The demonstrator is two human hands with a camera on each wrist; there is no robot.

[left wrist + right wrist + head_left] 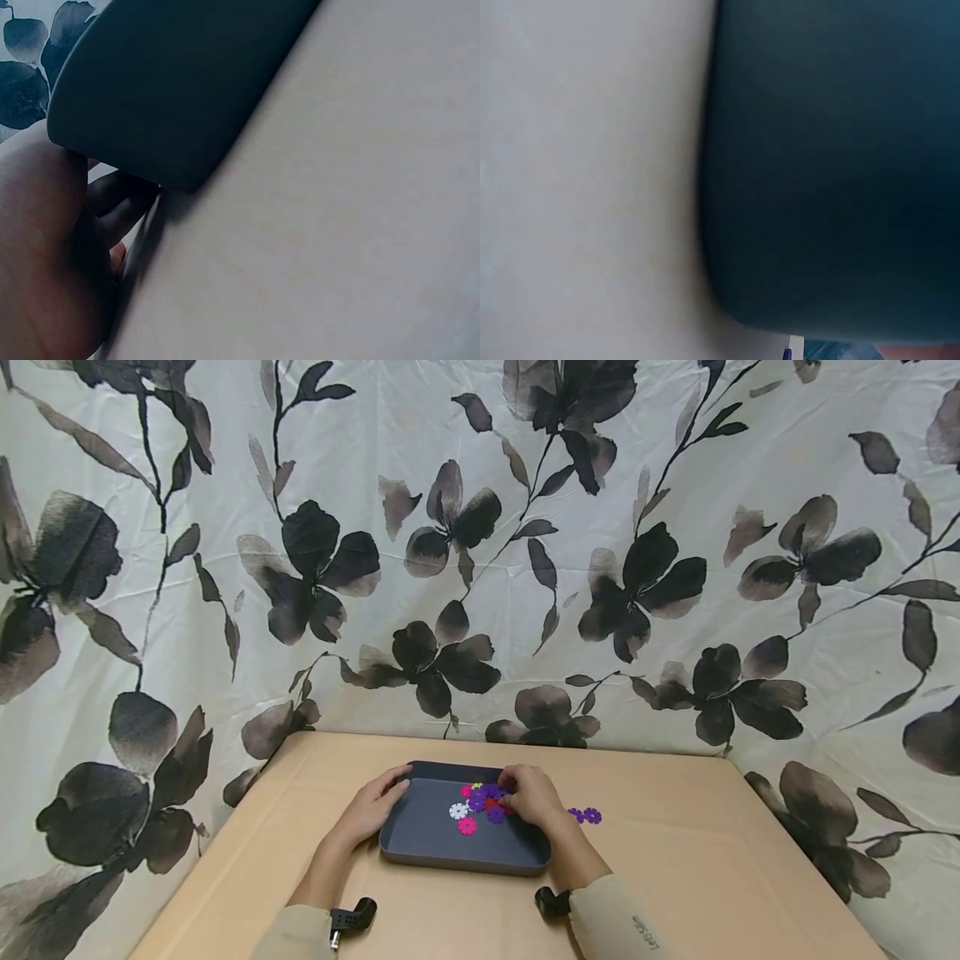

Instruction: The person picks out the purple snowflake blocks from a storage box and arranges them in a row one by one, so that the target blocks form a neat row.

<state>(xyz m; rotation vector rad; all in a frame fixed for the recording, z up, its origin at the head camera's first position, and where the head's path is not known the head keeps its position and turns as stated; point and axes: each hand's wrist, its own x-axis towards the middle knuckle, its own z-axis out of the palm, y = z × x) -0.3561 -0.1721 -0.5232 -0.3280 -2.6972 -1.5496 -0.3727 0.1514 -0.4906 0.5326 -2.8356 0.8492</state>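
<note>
1. White cloth (555, 610) printed with dark flowers hangs behind everything.
2. Tan surface (675, 835) runs up to the cloth and carries the work.
3. Dark grey tray (423, 822) lies on the surface between both hands, its long axis running roughly left to right.
4. Left hand (372, 806) is at the tray's left side; its grip curls round the edge, thumb at the rim and fingers outside, as the left wrist view suggests.
5. Right hand (532, 797) reaches over the tray's right side, its fingers bent down at the pile. Whether this grip pinches a piece I cannot tell, since the hand covers its own fingertips.
6. Mixed pile of flower-shaped pieces (477, 802), mostly purple, lies inside the tray, right of its middle. This relation matters most: the pile sits directly at the right fingertips and just to their left, well apart from the left hand.
7. Purple pieces (592, 816), two seen, lie on the surface outside the tray, to the right of the right hand and nearer to it.
8. White piece (458, 811) and pink piece (467, 826) lie at the pile's left and near edges, inside the tray.
</note>
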